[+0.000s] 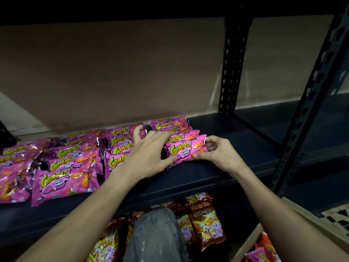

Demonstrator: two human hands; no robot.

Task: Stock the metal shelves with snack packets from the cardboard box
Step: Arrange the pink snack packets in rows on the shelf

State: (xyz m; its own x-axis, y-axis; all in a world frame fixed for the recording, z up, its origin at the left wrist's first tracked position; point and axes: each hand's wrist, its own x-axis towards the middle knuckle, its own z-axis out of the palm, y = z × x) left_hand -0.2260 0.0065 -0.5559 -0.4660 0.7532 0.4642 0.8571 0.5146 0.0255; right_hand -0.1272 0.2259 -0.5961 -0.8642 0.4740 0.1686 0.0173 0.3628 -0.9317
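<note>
Wall: plain beige wall [132, 72], filling the view ahead of you.
Knee: your bent knee in grey, pale-flecked cloth [156, 233], low centre.
Floor: black-and-white patterned floor patch [338, 214], far right, blurred.

Bare left hand [149, 157], right hand [220, 155]; grey flecked trouser knee [156, 233].

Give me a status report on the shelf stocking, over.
Left hand flat on pink packets. Right hand pinching end of front packet, on the shelf. Nothing in the way.

Shelf layout
On the metal shelf [236, 157] lie snack packets [66, 178], other packets [205, 222] beneath it, cardboard box [250, 241] lower right.
</note>
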